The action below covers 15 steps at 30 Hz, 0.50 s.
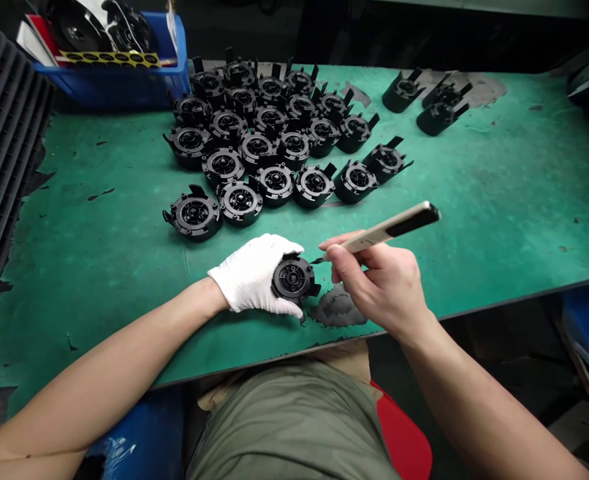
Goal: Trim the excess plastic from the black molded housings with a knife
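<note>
My left hand (254, 275), in a white glove, is closed round a round black plastic part (293, 279) and holds it on the green table (74, 240) near the front edge. My right hand (380, 283), bare, grips a knife-like tool with a beige and black handle (393, 227). Its small blade tip points at the right rim of the held part. Beyond my hands, several identical black round parts (269, 133) stand in rows in the middle of the table.
A blue bin (124, 83) with black parts and papers sits at the back left. Black ribbed trays (4, 153) lie along the left edge. Three black parts (431, 100) rest at the back right. A dark worn patch (337, 310) marks the table's front edge.
</note>
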Tool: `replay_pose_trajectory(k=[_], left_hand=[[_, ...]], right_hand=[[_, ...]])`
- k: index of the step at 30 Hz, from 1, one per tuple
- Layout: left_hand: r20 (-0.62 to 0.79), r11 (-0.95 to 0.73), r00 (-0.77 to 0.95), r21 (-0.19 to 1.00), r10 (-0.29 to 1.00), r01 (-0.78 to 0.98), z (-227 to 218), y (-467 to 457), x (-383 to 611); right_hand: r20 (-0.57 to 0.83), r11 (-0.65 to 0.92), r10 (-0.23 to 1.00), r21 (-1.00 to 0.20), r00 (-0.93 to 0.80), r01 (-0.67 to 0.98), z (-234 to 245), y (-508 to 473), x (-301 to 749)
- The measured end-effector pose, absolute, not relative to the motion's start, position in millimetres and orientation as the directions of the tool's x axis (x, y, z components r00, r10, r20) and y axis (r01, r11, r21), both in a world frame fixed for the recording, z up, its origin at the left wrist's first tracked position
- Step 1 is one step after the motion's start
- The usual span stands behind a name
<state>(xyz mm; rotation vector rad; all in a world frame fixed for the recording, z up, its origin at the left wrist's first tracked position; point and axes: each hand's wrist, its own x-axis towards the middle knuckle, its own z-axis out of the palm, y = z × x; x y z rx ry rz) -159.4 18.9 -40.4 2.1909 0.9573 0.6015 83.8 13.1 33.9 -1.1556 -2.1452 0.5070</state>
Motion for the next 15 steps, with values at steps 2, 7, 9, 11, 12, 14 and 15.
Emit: replay_pose_trajectory(k=[2, 7, 9, 11, 12, 14, 15], left_hand=[[0.132, -0.509, 0.624, 0.717, 0.770, 0.476, -40.3, 19.1, -159.0], [0.121, -0.519, 0.631, 0.695, 0.767, 0.498, -38.8, 19.8, -157.4], [0.125, -0.523, 0.629, 0.688, 0.768, 0.502, -39.4, 18.9, -157.4], [0.144, -0.528, 0.613, 0.678, 0.777, 0.511, -41.1, 17.1, -157.7], [0.159, -0.532, 0.601, 0.672, 0.783, 0.515, -42.3, 16.0, -157.9], [0.190, -0.540, 0.580, 0.662, 0.792, 0.520, -44.8, 14.1, -158.2], [0.199, -0.543, 0.576, 0.659, 0.793, 0.520, -45.8, 13.4, -158.4]], right_hand=[[0.361, 0.556, 0.831, -0.573, -0.424, 0.602, 34.9, 11.4, 85.6], [0.388, 0.632, 0.774, -0.503, -0.500, 0.589, 30.4, 5.5, 87.6], [0.405, 0.665, 0.747, -0.463, -0.527, 0.586, 27.4, 3.3, 87.1], [0.431, 0.702, 0.712, -0.439, -0.554, 0.560, 25.0, 0.6, 86.2], [0.443, 0.718, 0.696, -0.432, -0.566, 0.545, 24.1, -1.0, 85.7], [0.456, 0.737, 0.676, -0.412, -0.579, 0.536, 22.8, -4.8, 85.2], [0.457, 0.738, 0.675, -0.401, -0.579, 0.543, 22.2, -6.8, 85.2]])
